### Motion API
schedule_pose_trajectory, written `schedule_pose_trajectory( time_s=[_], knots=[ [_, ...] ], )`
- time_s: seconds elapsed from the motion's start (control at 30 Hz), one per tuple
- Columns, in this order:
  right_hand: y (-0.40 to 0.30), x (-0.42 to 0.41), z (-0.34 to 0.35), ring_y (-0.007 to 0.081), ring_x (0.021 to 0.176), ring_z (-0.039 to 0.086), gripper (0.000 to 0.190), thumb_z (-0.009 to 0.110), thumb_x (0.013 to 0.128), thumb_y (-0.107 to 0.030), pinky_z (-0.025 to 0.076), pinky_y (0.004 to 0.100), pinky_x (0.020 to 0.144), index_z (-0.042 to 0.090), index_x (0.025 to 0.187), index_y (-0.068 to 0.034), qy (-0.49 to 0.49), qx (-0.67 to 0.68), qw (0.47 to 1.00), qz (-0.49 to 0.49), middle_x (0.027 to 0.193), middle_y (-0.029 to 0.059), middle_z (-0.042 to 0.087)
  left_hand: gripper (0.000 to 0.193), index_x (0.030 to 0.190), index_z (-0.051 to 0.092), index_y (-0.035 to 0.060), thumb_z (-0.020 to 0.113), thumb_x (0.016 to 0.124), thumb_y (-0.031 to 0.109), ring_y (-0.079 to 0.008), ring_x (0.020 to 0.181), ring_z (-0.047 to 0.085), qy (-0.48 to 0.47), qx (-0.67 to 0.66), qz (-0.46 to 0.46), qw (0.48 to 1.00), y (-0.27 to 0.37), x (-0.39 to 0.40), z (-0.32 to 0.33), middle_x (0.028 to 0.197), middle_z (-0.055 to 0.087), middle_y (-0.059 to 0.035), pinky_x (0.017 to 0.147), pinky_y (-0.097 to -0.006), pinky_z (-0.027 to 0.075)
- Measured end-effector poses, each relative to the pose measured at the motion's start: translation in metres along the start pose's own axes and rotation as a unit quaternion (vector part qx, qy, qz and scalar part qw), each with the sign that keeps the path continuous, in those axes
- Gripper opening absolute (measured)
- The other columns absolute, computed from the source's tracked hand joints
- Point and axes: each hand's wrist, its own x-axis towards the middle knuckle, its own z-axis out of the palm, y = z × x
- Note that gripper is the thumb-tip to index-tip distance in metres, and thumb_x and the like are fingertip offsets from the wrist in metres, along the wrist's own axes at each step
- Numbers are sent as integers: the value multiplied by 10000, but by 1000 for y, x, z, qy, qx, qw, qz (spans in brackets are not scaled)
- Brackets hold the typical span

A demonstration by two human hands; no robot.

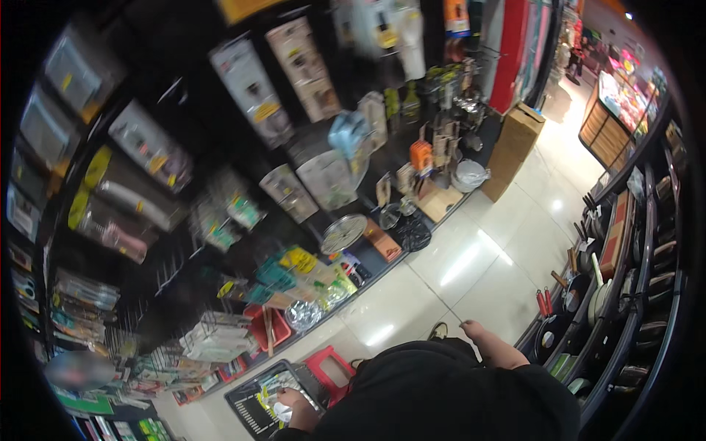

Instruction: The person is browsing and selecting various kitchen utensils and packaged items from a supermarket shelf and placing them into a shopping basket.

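My left hand (290, 398) is over a black plastic shopping basket (241, 396) at the bottom. It is at clear and yellow packaged goods (270, 392) in the basket; whether its fingers grip one cannot be told. My right hand (474, 329) hangs out to the right above the tiled floor, beside my dark-clothed body. Nothing shows in it, and its fingers are too small to read clearly. A red plastic object with an opening (331, 368) stands just right of the basket.
Packaged kitchen tools (284, 187) hang on a dark display wall to the left. Along its foot are a red plastic bin (276, 331), a round wire rack (343, 233) and a tall cardboard box (513, 151). Shelves of frying pans (546, 336) line the right side.
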Motion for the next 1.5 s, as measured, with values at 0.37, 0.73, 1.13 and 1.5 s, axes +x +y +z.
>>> schedule_pose_trajectory(
  time_s=[0.37, 0.73, 1.13, 1.5],
  knots=[
    [221, 13, -144, 297, 820, 620, 299, 422, 887, -164, 498, 413, 687, 531, 1109, 4, -25, 303, 936, 177, 986, 194, 653, 176, 915, 593, -10, 528, 752, 9, -313, 713, 572, -287, -155, 211, 922, 215, -210, 72, 844, 572, -195, 673, -389, 473],
    [238, -15, -113, 279, 866, 644, 271, 475, 846, -153, 510, 381, 739, 678, 953, -10, 20, 255, 956, 141, 932, 171, 676, 243, 1068, 558, 39, 529, 832, 86, -174, 767, 639, -592, -48, 314, 740, 319, -339, 136, 796, 638, -101, 628, -298, 506],
    [265, 69, -169, 235, 799, 570, 304, 434, 877, -185, 467, 385, 700, 586, 1073, -8, -2, 409, 905, 114, 973, 128, 639, 182, 1105, 532, 32, 502, 933, 84, -110, 810, 576, -690, -324, 284, 582, 623, -462, 223, 893, 599, -43, 654, -231, 471],
    [6, 192, -386, 199, 980, 543, 263, 499, 844, -226, 452, 370, 823, 612, 1014, -60, 208, 327, 920, 64, 1010, 74, 617, 361, 1186, 517, -14, 545, 944, 253, -171, 935, 601, -458, -406, 423, 669, 934, -499, 293, 1061, 620, -106, 849, -290, 457]
  ],
)
